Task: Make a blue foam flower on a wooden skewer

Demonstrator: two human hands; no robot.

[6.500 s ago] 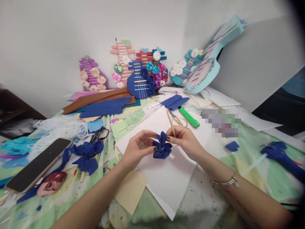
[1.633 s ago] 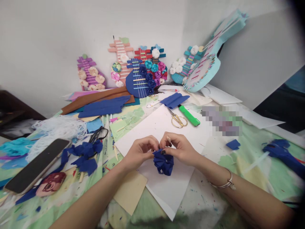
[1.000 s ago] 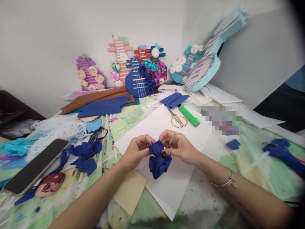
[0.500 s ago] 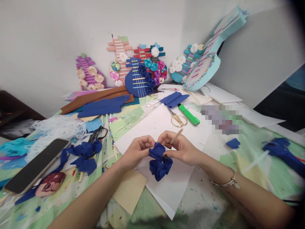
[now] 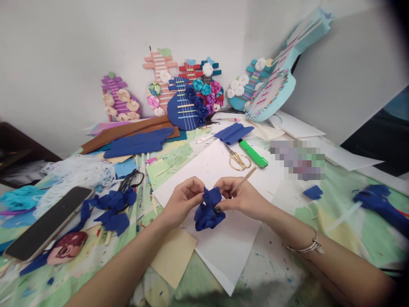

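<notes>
Between my hands is a blue crepe paper flower [image 5: 209,217], its petals hanging downward over a sheet of white paper [image 5: 238,260]. My left hand [image 5: 188,198] pinches the flower's upper left edge between thumb and fingers. On the other side, my right hand [image 5: 238,194] grips its upper right, the dark-nailed thumb pressed against the petals. A thin wooden stick [image 5: 245,178] is also tucked in the right hand's fingers and points up to the right. Beyond the hands lie gold-handled scissors [image 5: 239,162] and a green utility knife [image 5: 254,153].
Several decorated paper guitars, among them a blue one [image 5: 182,104], lean against the wall. At left lie a phone [image 5: 49,221], tangled white string [image 5: 79,172] and blue paper scraps [image 5: 115,209]. A folded blue paper piece [image 5: 234,133] rests behind the scissors; another scrap [image 5: 313,192] is at right.
The flower has tilted, its lower petals swinging left and slightly up. The stick in my right hand has shifted up and to the right. Both hands keep their hold.
</notes>
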